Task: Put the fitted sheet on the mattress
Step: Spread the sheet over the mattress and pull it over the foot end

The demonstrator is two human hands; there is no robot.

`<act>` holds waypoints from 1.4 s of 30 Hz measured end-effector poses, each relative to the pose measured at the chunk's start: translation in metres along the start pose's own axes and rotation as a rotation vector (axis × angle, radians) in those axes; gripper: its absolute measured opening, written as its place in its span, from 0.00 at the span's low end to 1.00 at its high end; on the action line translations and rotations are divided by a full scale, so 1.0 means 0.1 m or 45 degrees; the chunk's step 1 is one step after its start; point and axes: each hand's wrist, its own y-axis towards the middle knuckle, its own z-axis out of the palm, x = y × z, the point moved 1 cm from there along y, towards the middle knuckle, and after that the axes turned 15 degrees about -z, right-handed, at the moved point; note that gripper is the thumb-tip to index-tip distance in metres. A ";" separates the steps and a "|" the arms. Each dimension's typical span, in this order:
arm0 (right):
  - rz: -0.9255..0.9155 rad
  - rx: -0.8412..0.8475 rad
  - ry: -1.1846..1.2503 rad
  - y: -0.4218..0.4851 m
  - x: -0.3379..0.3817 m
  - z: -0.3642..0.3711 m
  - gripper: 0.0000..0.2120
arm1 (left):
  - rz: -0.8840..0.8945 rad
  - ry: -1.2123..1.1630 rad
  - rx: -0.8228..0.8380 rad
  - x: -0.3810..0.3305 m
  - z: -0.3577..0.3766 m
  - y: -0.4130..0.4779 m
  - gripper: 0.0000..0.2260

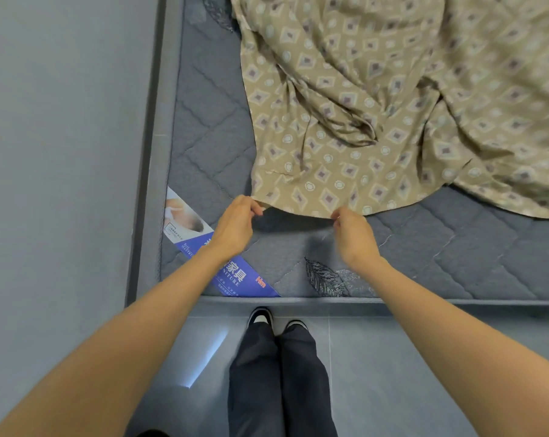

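A tan fitted sheet [377, 99] with a diamond and circle print lies crumpled over the far and right part of a grey quilted mattress [210, 127]. Its near edge hangs just off the mattress between my hands. My left hand [235, 223] pinches that edge at its left corner. My right hand [353, 230] pinches the same edge a little to the right. The near left corner of the mattress is bare and carries a blue and white label [232, 272].
A grey wall [55, 152] runs along the left side of the bed. The bed frame's edge [393, 300] lies right in front of my feet [260, 316], which stand on a grey tiled floor [409, 373].
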 end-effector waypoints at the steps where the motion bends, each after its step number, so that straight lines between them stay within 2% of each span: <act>1: -0.018 0.010 -0.003 -0.04 0.05 -0.08 0.19 | 0.074 0.014 0.016 -0.07 -0.08 -0.05 0.13; 5: -0.070 0.018 -0.019 -0.17 0.24 -0.26 0.27 | 0.200 -0.036 -0.010 -0.33 -0.43 -0.25 0.16; 10: -0.152 -0.121 0.007 -0.32 0.63 -0.48 0.39 | 0.172 -0.007 0.132 -0.62 -1.00 -0.58 0.04; 15: -0.135 -0.222 -0.149 -0.42 1.12 -0.59 0.42 | 0.237 0.270 -0.004 -0.52 -1.50 -0.81 0.26; 17: -0.088 -0.232 -0.184 -0.46 1.39 -0.54 0.42 | 0.226 0.320 -0.023 -0.37 -1.72 -0.88 0.21; 19: -0.047 -0.252 -0.210 -0.51 1.65 -0.49 0.39 | 0.248 0.359 -0.040 -0.24 -1.91 -0.98 0.09; 20: -0.021 -0.284 -0.204 -0.54 1.79 -0.46 0.35 | 0.291 0.387 -0.048 -0.16 -2.02 -1.02 0.06; 24: 0.007 -0.474 -0.163 -0.63 2.24 -0.40 0.11 | 0.436 0.611 -0.129 0.11 -2.37 -1.17 0.06; 25: 0.009 -0.488 -0.144 -0.65 2.33 -0.40 0.09 | 0.457 0.660 -0.153 0.18 -2.45 -1.21 0.07; 28: 0.060 -0.446 -0.044 -0.78 2.50 -0.40 0.09 | 0.483 0.801 -0.233 0.41 -2.66 -1.28 0.11; 30: 0.088 -0.422 -0.073 -0.92 2.55 -0.39 0.06 | 0.592 0.878 -0.234 0.55 -2.76 -1.29 0.16; 32: 0.089 -0.371 -0.101 -1.03 2.56 -0.38 0.05 | 0.682 0.935 -0.085 0.65 -2.78 -1.26 0.21; 34: 0.092 -0.279 -0.059 -1.17 2.59 -0.38 0.06 | 0.667 0.871 0.130 0.75 -2.79 -1.31 0.17; 35: 0.107 -0.234 0.018 -1.25 2.60 -0.37 0.08 | 0.648 0.839 0.154 0.79 -2.80 -1.33 0.13; 37: 0.132 -0.117 0.213 -1.41 2.65 -0.35 0.19 | 0.643 0.869 0.111 0.87 -2.79 -1.36 0.10; 40: 0.047 0.098 0.392 -1.64 2.74 -0.30 0.45 | 0.633 0.989 0.090 1.01 -2.72 -1.45 0.04; 41: 0.036 0.179 0.332 -1.69 2.73 -0.27 0.51 | 0.607 0.979 0.139 1.07 -2.68 -1.46 0.09; 42: 0.037 0.266 0.206 -1.72 2.70 -0.24 0.52 | 0.564 0.970 0.205 1.12 -2.65 -1.49 0.16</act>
